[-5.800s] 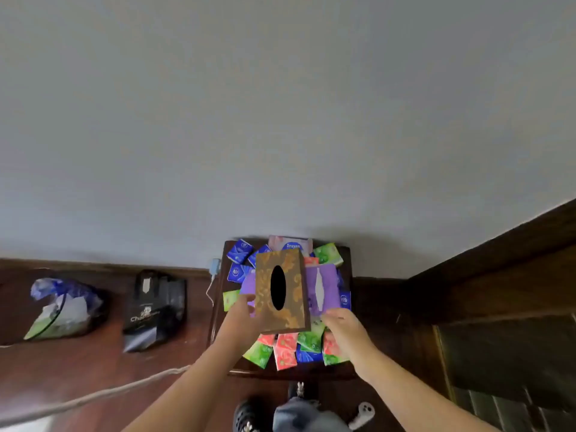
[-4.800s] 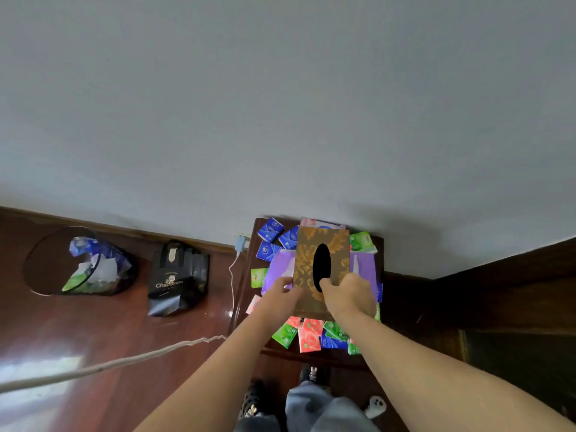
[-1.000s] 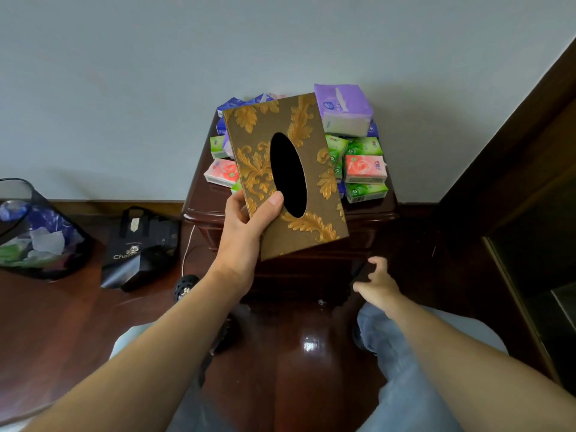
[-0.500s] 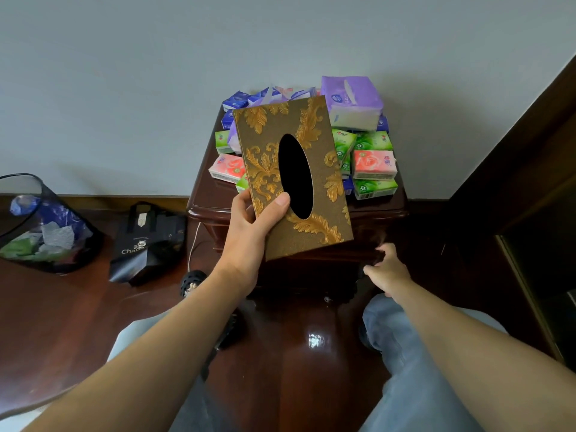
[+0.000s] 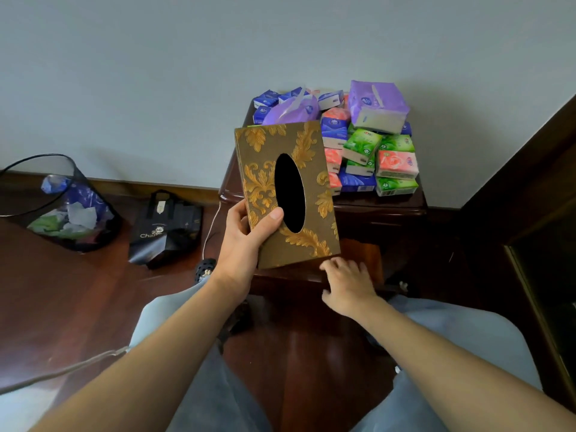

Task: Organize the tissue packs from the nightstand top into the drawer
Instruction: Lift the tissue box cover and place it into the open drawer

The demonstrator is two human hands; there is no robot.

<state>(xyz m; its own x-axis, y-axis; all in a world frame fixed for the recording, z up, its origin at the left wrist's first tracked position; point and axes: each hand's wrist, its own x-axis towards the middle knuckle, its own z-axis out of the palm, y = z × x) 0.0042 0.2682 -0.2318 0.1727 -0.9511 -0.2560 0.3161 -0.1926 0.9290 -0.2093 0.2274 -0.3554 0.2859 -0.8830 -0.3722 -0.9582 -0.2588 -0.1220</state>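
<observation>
The tissue box cover [image 5: 288,194] looks like a matt brown, finely grained covering with raised gold leaf scrolls that catch a little light. The tissue packs [image 5: 371,151] wear thin plastic film, shiny and slightly crinkled, in purple, blue, green and pink; the big purple pack [image 5: 377,104] shows soft white paper at its end. The nightstand [image 5: 380,210] is dark wood with a polished, glossy finish, and the floor [image 5: 311,353] is reddish wood, lacquered smooth enough to mirror light. The bin [image 5: 59,201] is fine black mesh with crumpled paper and plastic inside. The black bag [image 5: 165,232] looks like semi-glossy paper. The trousers [image 5: 461,335] are matt pale cloth.
</observation>
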